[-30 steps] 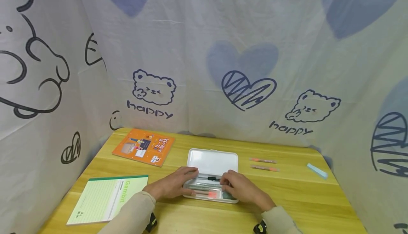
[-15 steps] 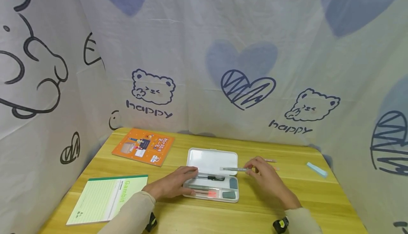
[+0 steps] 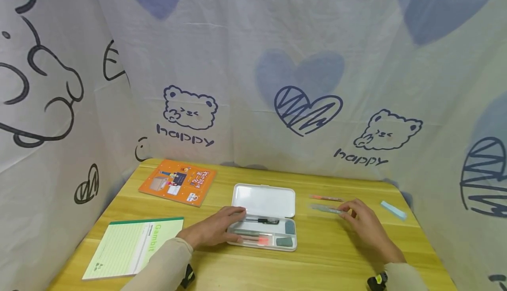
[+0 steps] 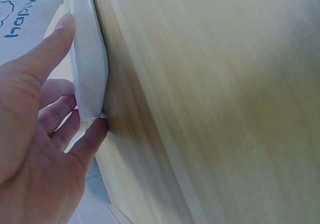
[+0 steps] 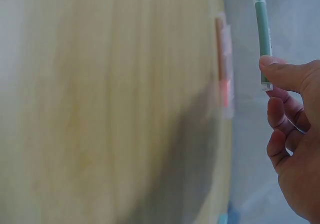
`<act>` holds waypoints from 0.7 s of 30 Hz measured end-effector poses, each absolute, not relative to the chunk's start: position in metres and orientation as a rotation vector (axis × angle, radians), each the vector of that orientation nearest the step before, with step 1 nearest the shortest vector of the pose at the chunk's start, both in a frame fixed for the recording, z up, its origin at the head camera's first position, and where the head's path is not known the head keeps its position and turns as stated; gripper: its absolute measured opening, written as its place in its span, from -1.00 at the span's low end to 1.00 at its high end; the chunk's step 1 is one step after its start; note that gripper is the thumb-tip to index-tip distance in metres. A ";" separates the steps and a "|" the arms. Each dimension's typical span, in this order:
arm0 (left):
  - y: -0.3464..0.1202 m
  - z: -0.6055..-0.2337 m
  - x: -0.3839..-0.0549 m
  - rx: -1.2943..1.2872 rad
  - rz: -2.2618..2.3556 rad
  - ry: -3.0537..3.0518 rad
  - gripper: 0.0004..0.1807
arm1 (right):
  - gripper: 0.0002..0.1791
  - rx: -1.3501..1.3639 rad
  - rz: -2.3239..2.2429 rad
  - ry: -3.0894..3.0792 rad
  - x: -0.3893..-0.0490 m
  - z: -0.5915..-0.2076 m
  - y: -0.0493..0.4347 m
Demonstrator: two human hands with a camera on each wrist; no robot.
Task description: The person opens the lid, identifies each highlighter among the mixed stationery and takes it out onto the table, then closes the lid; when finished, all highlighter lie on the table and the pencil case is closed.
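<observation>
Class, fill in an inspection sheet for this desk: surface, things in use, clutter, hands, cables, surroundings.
Surface: wooden table, pale yellow grain.
Job's things: white pencil case lying open, holding a black pen, other pens and two dark erasers; green pen at the right hand's fingertips.
Clutter: orange book, green notepad, orange pen, light blue eraser.
Hands: left hand rests on the case's left end, thumb at its edge; right hand pinches the green pen's end.
Cables: nothing seen.
Surroundings: white cloth backdrop printed with bears, hearts and "happy".
</observation>
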State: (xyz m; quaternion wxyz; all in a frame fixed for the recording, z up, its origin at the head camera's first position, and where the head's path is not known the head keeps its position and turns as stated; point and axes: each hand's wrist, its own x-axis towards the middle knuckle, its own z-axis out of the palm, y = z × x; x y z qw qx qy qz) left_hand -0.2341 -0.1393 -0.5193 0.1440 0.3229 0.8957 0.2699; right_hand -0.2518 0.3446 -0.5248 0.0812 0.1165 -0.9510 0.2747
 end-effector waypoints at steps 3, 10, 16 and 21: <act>-0.139 -0.518 -0.234 0.921 0.778 2.580 -0.10 | -0.90 0.309 0.817 -2.869 -0.253 -0.532 0.354; -0.139 -0.519 -0.234 0.910 0.782 2.575 -0.09 | -0.90 0.293 0.817 -2.893 -0.255 -0.544 0.366; -0.139 -0.519 -0.234 0.914 0.780 2.577 -0.10 | -0.92 0.284 0.830 -2.913 -0.259 -0.550 0.365; -0.139 -0.520 -0.234 0.898 0.782 2.569 -0.10 | -0.92 0.299 0.832 -2.934 -0.261 -0.555 0.362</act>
